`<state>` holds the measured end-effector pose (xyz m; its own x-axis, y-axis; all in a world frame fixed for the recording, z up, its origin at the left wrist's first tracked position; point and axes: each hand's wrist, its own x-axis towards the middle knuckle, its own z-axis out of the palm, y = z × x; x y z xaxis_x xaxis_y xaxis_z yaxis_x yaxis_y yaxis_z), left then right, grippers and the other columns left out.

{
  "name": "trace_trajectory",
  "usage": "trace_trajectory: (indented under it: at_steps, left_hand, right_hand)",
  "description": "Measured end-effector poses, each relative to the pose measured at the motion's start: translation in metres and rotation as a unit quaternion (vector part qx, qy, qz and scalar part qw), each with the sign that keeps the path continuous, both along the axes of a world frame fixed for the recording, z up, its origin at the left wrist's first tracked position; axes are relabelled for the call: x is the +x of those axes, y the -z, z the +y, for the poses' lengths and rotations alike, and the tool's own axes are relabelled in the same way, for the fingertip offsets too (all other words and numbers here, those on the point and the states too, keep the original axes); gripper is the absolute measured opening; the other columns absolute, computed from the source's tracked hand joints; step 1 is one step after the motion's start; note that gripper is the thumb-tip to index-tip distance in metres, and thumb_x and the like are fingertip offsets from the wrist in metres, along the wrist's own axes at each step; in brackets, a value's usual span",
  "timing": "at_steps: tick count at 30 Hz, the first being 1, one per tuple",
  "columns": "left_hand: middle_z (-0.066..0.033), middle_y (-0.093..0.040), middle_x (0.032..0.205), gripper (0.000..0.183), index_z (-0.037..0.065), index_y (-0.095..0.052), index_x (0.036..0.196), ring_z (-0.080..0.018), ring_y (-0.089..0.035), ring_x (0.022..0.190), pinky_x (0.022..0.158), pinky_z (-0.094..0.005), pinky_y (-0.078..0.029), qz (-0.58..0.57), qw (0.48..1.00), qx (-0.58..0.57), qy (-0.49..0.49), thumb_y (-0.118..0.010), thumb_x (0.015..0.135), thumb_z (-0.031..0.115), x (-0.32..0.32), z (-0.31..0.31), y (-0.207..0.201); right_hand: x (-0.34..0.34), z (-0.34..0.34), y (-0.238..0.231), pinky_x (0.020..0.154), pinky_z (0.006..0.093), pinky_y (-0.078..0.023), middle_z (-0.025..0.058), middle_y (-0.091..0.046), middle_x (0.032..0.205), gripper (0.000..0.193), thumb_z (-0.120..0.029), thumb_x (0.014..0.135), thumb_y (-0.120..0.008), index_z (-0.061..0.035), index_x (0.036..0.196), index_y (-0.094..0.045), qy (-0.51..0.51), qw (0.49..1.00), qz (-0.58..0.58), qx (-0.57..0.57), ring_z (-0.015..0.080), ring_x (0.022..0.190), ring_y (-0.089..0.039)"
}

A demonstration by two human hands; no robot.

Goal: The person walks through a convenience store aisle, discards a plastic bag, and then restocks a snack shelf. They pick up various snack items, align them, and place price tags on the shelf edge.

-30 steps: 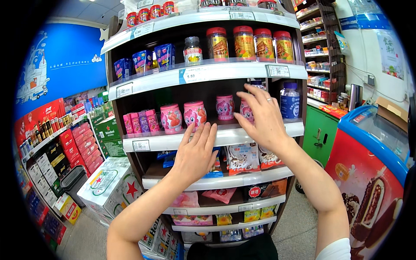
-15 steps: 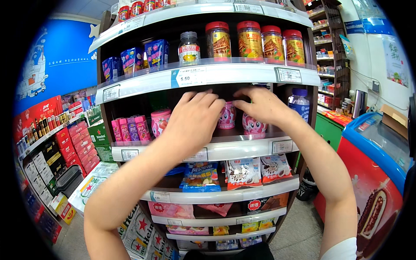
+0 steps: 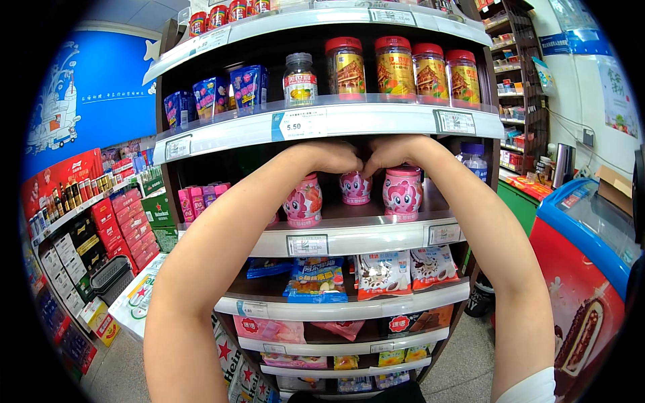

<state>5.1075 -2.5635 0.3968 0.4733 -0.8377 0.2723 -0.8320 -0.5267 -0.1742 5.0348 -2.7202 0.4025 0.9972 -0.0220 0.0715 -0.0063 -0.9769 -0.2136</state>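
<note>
My left hand [image 3: 334, 157] and my right hand [image 3: 395, 152] reach into the third shelf from the top, close together under the shelf above. Their bent fingertips come down at the top of a pink jar [image 3: 355, 189] with a cartoon pony, set back between two like it. Most of the fingers are hidden, so I cannot tell whether they grip it. The left pink jar [image 3: 303, 203] stands beside my left forearm. The right pink jar [image 3: 402, 195] stands below my right wrist.
Small pink packs [image 3: 195, 201] stand at the shelf's left end, a purple-capped jar [image 3: 473, 161] at its right. Above, the white shelf edge [image 3: 363, 119] passes close over my hands. Bagged sweets [image 3: 383, 274] lie below. A freezer [image 3: 571, 262] stands to the right.
Both hands have moved deeper into the shelf and closer together, their backs now partly under the upper shelf. The left front pink jar, hidden before by my left hand, now shows.
</note>
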Motion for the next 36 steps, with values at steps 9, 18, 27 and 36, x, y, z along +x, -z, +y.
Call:
trace_trajectory:
  at_steps: [9,18,27,36]
  left_hand:
    - [-0.0205,-0.065,0.126,0.062,0.001,-0.066,0.128,-0.0322,-0.062,0.116,0.101,-0.0390,-0.046,0.110,0.992,-0.056,0.033,-0.055,0.096,0.053,-0.038,0.042,0.004]
    - [-0.0233,-0.066,0.123,0.069,0.001,-0.067,0.126,-0.0351,-0.064,0.111,0.096,-0.0410,-0.050,0.133,0.987,-0.075,0.052,-0.054,0.094,0.061,-0.059,0.062,0.005]
    - [-0.0222,-0.062,0.133,0.075,0.007,-0.061,0.136,-0.0345,-0.063,0.116,0.097,-0.0400,-0.051,0.185,0.980,-0.056,0.041,-0.050,0.094,0.068,-0.060,0.060,0.006]
    - [-0.0192,-0.060,0.135,0.084,0.008,-0.051,0.144,-0.0284,-0.065,0.108,0.080,-0.0353,-0.059,0.189,0.979,-0.065,0.032,-0.051,0.091,0.074,-0.056,0.063,0.011]
  right_hand:
    - [-0.040,0.000,0.010,0.098,0.0327,-0.049,0.0193,-0.066,0.128,0.074,-0.050,0.082,-0.076,0.0011,0.133,-0.061,-0.129,0.990,-0.030,0.057,0.0257,0.114,-0.065]
    - [-0.098,0.001,0.022,0.098,0.0360,-0.050,0.0217,-0.064,0.128,0.093,-0.059,0.078,-0.077,-0.0012,0.145,-0.049,-0.046,0.994,-0.094,-0.013,0.0283,0.114,-0.064]
    - [-0.082,-0.006,0.035,0.091,0.0352,-0.053,0.0215,-0.068,0.119,0.090,-0.054,0.077,-0.080,0.0048,0.139,-0.052,-0.156,0.976,-0.143,0.047,0.0287,0.105,-0.067]
    - [-0.077,-0.003,0.047,0.097,0.0357,-0.050,0.0220,-0.065,0.124,0.087,-0.050,0.079,-0.081,0.0032,0.140,-0.051,-0.165,0.966,-0.193,0.043,0.0285,0.114,-0.065]
